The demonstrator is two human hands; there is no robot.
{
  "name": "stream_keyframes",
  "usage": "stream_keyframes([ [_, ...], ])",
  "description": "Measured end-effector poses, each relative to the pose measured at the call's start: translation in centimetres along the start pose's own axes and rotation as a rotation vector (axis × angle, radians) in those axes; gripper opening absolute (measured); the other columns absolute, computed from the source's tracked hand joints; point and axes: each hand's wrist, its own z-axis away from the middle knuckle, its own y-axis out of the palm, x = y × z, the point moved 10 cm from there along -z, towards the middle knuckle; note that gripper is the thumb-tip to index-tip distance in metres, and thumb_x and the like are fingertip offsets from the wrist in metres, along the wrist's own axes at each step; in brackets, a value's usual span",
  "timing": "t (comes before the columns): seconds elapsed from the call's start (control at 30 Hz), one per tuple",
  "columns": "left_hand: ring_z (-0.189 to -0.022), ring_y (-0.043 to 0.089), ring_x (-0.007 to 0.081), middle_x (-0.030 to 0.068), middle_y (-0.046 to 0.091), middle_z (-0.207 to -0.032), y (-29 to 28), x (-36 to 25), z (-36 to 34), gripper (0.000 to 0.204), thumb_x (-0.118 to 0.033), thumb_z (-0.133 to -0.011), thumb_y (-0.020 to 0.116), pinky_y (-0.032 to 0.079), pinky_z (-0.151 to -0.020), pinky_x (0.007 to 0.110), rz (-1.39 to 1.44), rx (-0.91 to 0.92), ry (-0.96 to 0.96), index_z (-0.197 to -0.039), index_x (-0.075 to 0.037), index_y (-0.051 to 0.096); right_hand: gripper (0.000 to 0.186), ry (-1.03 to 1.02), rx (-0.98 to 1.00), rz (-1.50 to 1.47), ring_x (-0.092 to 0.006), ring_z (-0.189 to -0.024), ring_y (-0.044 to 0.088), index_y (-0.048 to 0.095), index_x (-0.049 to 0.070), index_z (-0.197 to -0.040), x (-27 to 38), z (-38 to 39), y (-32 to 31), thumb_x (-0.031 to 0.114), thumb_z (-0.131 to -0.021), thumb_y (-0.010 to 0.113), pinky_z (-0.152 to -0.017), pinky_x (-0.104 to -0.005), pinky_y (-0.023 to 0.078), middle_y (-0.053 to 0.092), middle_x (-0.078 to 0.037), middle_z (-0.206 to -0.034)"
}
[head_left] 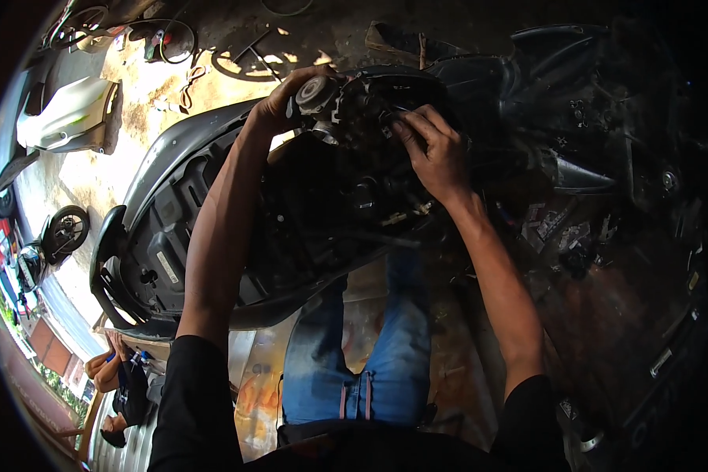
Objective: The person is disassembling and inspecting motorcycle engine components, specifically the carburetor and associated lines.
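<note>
My left hand (282, 101) is closed around the far side of a metal engine part with a round cap (316, 94), which looks like a carburetor; the part hides some of the fingers. To the right of it, my right hand (436, 153) has its thumb and fingers pinched together over the dark engine bay. A thin, bluish sliver shows at those fingertips, too dark to name. Both hands are over a scooter body, whose open underseat tray (182, 224) lies to the left. Deep shadow hides most of the engine parts between my arms.
Dark body panels (558, 86) stretch away at the right. Small parts and packets (547, 224) lie on the floor there. A white panel (69, 116), a T-handle wrench (253, 55) and a wheel (67, 228) are at the left. A person (126, 393) sits at the lower left.
</note>
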Motion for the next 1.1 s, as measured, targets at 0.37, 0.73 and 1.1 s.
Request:
stream_keyframes([
  [0.37,-0.133,0.055,0.0304,0.0251,0.056,-0.141,1.1,1.6,-0.3,0.049,-0.029,-0.102,0.051,0.043,-0.113,0.038,0.1,0.274,-0.105,-0.138,0.004,0.054,0.024,0.193,0.166,-0.078,-0.0364,-0.103,0.067,0.071,0.0,-0.113,0.0,3.7,2.9,0.013,-0.094,0.067,-0.092,-0.0428,0.054,0.07,-0.019,-0.11],
  [0.73,-0.129,0.058,0.0244,0.0175,0.063,-0.137,1.1,6.5,3.5,0.052,-0.018,-0.092,0.049,0.043,-0.111,0.036,-0.352,0.242,-0.622,-0.139,0.004,0.056,0.03,0.119,0.402,0.005,-0.0431,-0.109,0.065,0.066,-0.004,-0.121,-0.3,3.9,3.4,0.014,-0.097,0.063,-0.096,-0.0444,0.054,0.061,-0.028,-0.128],
  [1.1,-0.117,0.063,0.0296,0.016,0.067,-0.125,2.2,7.0,3.7,0.042,-0.011,-0.096,0.049,0.048,-0.103,0.039,-0.623,0.312,-0.759,-0.136,-0.005,0.061,0.039,0.26,0.49,-0.14,-0.0425,-0.11,0.066,0.056,-0.001,-0.13,-0.7,5.1,4.0,-0.003,-0.092,0.062,-0.094,-0.0451,0.055,0.058,-0.029,-0.132],
])
